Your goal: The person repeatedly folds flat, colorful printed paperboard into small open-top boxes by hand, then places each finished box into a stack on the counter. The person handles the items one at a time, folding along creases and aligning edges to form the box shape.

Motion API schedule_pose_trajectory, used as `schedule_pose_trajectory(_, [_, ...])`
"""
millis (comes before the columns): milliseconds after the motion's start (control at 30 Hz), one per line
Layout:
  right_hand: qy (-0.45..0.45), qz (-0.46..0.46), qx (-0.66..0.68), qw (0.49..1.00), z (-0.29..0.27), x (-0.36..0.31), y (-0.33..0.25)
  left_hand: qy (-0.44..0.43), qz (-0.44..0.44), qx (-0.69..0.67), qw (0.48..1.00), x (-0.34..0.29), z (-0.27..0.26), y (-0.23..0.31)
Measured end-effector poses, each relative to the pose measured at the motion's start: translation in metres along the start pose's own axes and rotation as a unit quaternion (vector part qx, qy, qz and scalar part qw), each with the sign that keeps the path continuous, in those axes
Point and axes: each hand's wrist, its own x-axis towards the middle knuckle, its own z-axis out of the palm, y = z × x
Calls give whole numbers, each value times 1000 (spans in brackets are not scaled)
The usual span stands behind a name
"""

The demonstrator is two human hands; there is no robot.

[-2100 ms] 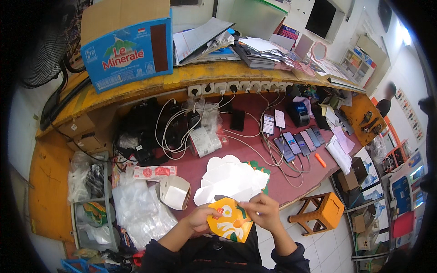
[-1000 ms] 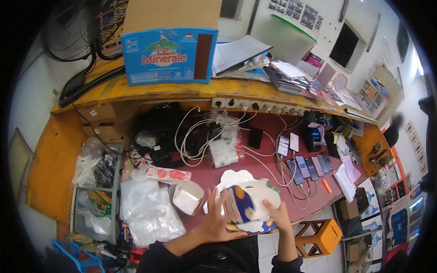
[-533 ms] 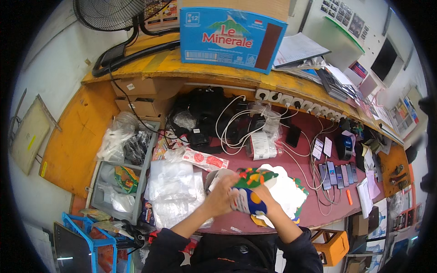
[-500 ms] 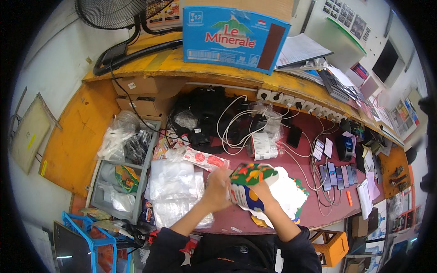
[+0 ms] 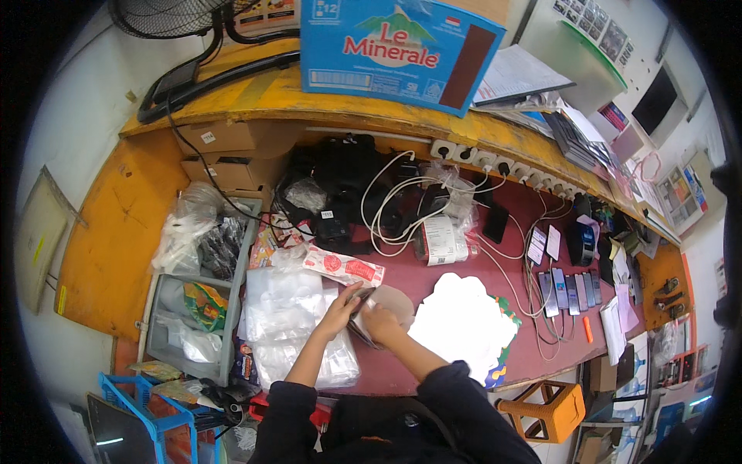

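My left hand [image 5: 338,315] closes around the left edge of a curved card piece [image 5: 398,301] whose grey-brown side faces up. On the same card my right hand [image 5: 382,325] grips, its fingers curled in over the near part. Both hands are held over the front of the dark red tabletop. Just right of them lies a pile of white scalloped card sheets [image 5: 460,321], with green and blue printed edges peeking out at its right side. Left of my hands is a stack of clear plastic bags [image 5: 282,301], and beyond it a red and white packet [image 5: 344,266].
A grey divided bin [image 5: 232,309] with plastic-wrapped items stands at left. White cables [image 5: 371,209] coil at the back near a wrapped parcel [image 5: 444,240]. Several phones [image 5: 572,290] lie at right. An orange stool [image 5: 545,414] is below the table edge, a blue carton [image 5: 398,58] on the shelf.
The card in my hands has turned from its colourful printed side to its grey-brown side. My right hand has moved left, closer to my left hand. The view has shifted slightly.
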Motion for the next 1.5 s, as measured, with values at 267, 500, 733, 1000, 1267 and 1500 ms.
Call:
schedule_pose_trajectory(267, [-36, -106, 60, 992, -71, -47, -6, 160, -56, 46, 985, -2, 26, 60])
schedule_pose_trajectory(500, [359, 11, 336, 871, -92, -203, 142, -39, 352, 211, 911, -36, 226, 55])
schedule_pose_trajectory(733, [351, 320, 366, 800, 7, -327, 231, -187, 71, 651, 732, -22, 329, -38])
schedule_pose_trajectory(1000, [516, 159, 340, 769, -21, -304, 186, -387, 75, 317, 863, 4, 274, 89])
schedule_pose_trajectory(1267, [454, -27, 652, 607, -64, -259, 117, -327, 282, 240, 870, -20, 218, 187])
schedule_pose_trajectory(1500, [640, 8, 464, 612, -84, -274, 111, -164, 43, -47, 984, -40, 205, 150])
